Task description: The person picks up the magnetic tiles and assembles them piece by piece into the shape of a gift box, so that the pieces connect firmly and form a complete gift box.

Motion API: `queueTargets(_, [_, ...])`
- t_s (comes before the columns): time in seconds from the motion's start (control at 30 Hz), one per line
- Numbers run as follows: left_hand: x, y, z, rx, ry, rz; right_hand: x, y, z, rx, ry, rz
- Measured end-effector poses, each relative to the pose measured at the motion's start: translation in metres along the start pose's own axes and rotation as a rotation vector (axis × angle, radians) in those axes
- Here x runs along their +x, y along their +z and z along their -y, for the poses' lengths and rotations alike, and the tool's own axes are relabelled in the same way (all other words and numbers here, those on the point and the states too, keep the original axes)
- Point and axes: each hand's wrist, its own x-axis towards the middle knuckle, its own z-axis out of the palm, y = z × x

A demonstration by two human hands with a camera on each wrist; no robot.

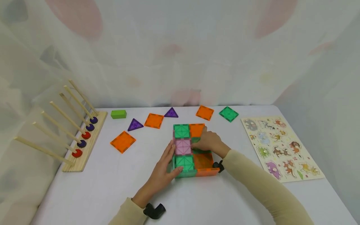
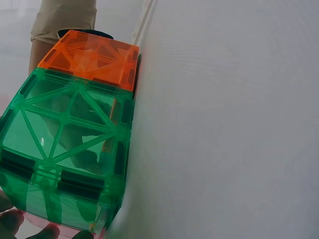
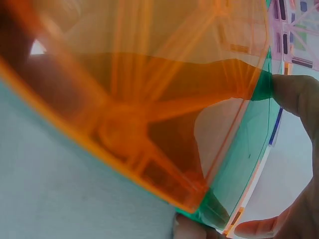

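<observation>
A box-like structure of translucent magnetic tiles [image 1: 184, 163] in green, pink and orange stands at the table's middle. My left hand [image 1: 161, 171] rests against its left side, fingers extended along the wall and thumb on the near green top tile. My right hand [image 1: 210, 141] reaches over the right side and pinches a green magnetic tile [image 3: 249, 144] between thumb and fingers. An orange tile [image 3: 144, 114] covers part of that hand in the right wrist view. In the left wrist view, green tiles [image 2: 65, 119] hide much of the left hand.
Loose orange tiles [image 1: 123, 142], purple triangle tiles [image 1: 135, 125] and a green square tile [image 1: 228, 114] lie behind the structure. A green block [image 1: 118, 114] sits at the back left. The wooden peg rack [image 1: 92, 143] stands left, an animal puzzle board [image 1: 281, 150] right.
</observation>
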Motion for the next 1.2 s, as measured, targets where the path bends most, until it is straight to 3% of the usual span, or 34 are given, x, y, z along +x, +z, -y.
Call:
queueTargets(0.83, [-0.0001, 0.0015, -0.0013, -0.011, -0.003, 0.003, 0.001, -0.002, 0.0024, -0.044, -0.003, 0.034])
queueTargets(1.2, [-0.0001, 0.0016, -0.0002, -0.021, -0.015, 0.012, -0.0004, 0.0012, -0.0006, 0.022, 0.026, 0.019])
